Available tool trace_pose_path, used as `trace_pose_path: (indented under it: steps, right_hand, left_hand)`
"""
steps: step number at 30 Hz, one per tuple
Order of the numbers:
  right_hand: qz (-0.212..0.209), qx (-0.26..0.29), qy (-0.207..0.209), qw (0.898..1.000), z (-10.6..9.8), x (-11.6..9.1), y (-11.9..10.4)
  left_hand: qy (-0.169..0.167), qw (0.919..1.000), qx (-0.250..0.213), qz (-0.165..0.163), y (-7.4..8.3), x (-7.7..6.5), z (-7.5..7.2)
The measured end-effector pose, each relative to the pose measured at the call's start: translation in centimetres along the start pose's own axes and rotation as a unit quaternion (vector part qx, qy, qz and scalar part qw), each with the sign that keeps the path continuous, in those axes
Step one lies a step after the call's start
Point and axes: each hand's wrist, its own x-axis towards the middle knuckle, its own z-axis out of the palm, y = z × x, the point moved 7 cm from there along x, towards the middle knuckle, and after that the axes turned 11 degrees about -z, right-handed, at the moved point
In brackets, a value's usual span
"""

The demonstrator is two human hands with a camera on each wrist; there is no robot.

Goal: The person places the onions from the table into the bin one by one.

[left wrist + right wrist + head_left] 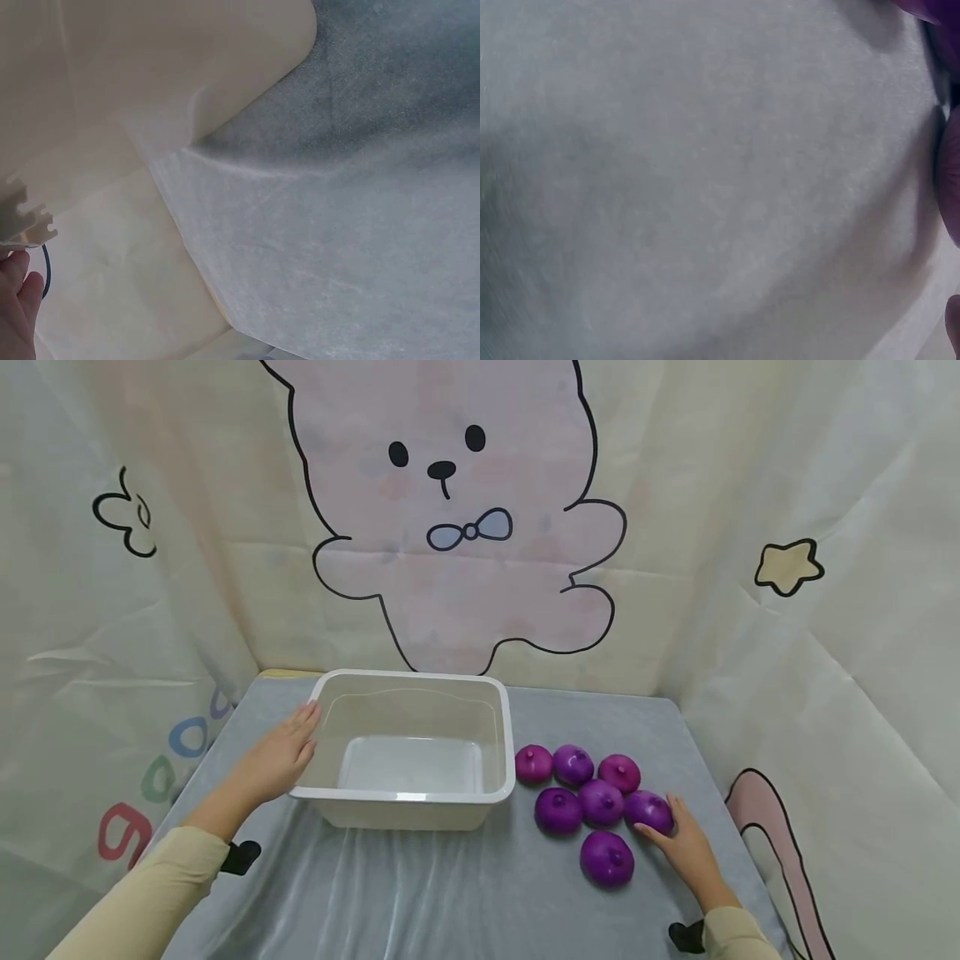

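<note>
In the head view a white plastic bin (411,815) stands on the cloth-covered table, and I see nothing in it. My left hand (279,758) touches the bin's left rim with its fingers fairly straight; in the left wrist view its fingertips (30,292) show at the rim's ribbed edge. Several round purple onions (601,802), glossy like toys, lie grouped right of the bin. My right hand (686,847) holds the rightmost onion (648,811) between thumb and fingers. A nearer onion (607,859) lies at the group's front. The right wrist view shows mostly cloth, with parts of the hand at its right edge.
Grey-blue cloth (420,893) covers the table, with folds toward the front. A printed curtain (697,468) closes off the back and both sides. The leftmost onion (533,764) lies close against the bin's right side.
</note>
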Motion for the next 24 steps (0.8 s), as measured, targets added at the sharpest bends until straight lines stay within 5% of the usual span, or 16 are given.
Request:
trace_pose_path:
  steps: [12, 24]
  right_hand:
    - [0.009, 0.029, 0.019, 0.999, 0.7, 0.1, -0.1]
    - [-0.017, 0.026, 0.092, 0.995, -0.4, -0.3, -0.7]
  left_hand:
    - [-0.010, 0.9991, 0.042, -0.006, 0.1, 0.1, 0.3]
    - [-0.014, 0.9985, 0.053, -0.005, 0.0, 0.2, 0.4]
